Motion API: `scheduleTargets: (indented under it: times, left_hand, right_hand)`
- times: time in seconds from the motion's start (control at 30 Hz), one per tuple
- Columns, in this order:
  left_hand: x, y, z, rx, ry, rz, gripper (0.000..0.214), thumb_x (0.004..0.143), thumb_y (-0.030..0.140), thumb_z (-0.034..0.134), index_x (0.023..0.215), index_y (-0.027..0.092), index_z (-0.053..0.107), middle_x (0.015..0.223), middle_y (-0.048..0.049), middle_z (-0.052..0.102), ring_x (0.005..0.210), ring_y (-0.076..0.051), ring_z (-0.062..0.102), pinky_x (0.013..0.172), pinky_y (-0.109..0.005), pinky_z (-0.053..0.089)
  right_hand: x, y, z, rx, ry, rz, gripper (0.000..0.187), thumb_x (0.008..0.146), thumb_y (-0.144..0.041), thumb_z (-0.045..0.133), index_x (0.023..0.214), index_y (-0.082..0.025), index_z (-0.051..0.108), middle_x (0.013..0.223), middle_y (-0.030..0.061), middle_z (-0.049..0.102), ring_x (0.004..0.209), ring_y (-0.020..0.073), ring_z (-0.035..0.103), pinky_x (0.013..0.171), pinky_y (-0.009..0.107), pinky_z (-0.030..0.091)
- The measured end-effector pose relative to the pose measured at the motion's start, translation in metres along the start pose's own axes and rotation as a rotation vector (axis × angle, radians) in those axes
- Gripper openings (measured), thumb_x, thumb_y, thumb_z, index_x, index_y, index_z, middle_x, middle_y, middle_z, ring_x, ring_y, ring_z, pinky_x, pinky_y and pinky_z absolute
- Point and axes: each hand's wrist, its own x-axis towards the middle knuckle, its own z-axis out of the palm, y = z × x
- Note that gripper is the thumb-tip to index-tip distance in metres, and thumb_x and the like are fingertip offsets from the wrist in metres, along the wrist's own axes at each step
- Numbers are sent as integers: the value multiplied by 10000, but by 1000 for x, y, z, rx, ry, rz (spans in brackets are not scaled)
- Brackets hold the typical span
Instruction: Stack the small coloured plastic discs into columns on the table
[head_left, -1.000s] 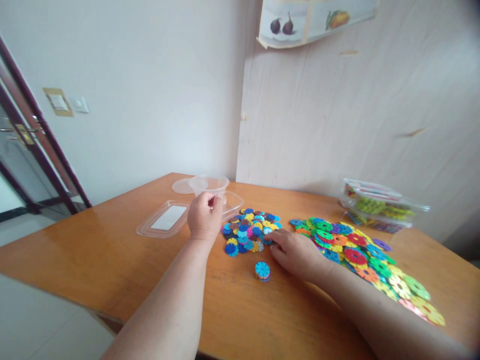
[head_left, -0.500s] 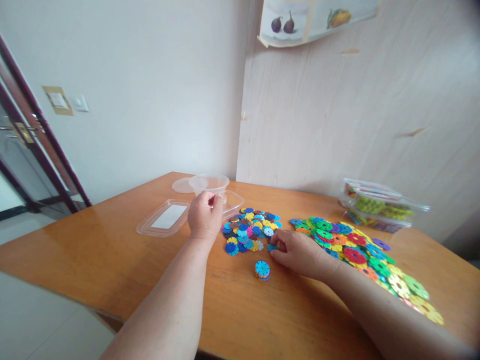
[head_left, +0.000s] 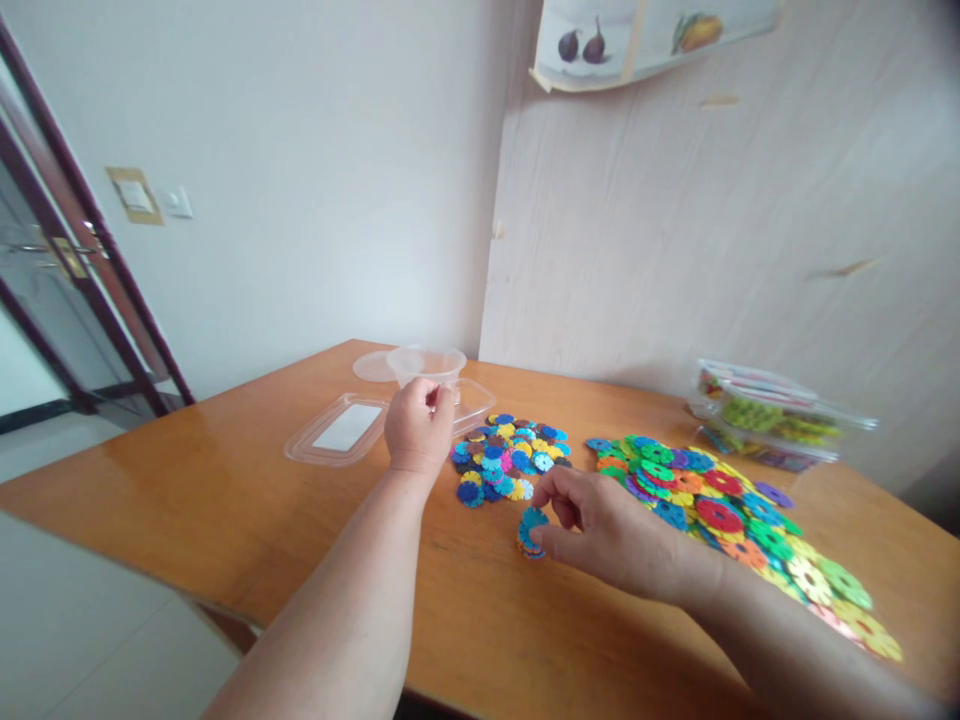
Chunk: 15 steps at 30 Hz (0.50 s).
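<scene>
My right hand (head_left: 604, 525) pinches a blue notched disc (head_left: 533, 519) between thumb and fingertips. The disc is right at the small stack of notched discs (head_left: 531, 550) near the middle of the table. Closed in a loose fist, my left hand (head_left: 421, 425) is in front of the clear round tub (head_left: 427, 362); its fingertips face away, so what they hold, if anything, is hidden. Between and beyond the hands lies a pile of small notched discs (head_left: 506, 458), mostly blue, yellow and brown.
Larger colourful notched discs (head_left: 718, 515) spread beside and behind my right forearm. A clear lid with a white label (head_left: 347, 428) lies on the wooden table (head_left: 315, 545) at left. Clear boxes with colourful contents (head_left: 780, 412) stand at the back right, near the wall.
My right hand has moved left and toward me, from the edge of the small-disc pile to the stack, carrying a blue disc. My left hand keeps its closed pose.
</scene>
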Motion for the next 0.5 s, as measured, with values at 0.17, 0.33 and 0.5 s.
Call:
scheduleTargets:
  times: [0.17,0.33,0.5]
  left_hand:
    - [-1,0,0,-6,4,-4,273,882,422,513,683,237,538,695,-13,648,693,-180,589,607,-288,353]
    - [0,-1,1,-10,8,1,268,875,422,516,684,236,542,691,-14,650,694,-181,589,603,-291,351]
    - [0,-1,1,-15,2,6,272,882,421,510,688,236,557,692,-12,656,689,-178,587,600,-290,344]
  right_hand:
    - [-2,-4,-3,-81,-26,41,236,784,-360,697,974,-233,637,736,-30,577,611,118,485,539,242,312]
    - [-3,-9,-4,-186,-42,64,399,750,-511,720,1026,-238,627,840,2,639,672,154,558,590,264,341]
    - [-1,-12,5,-260,-41,88,400,778,-546,684,1037,-248,621,822,12,681,689,177,592,592,274,314]
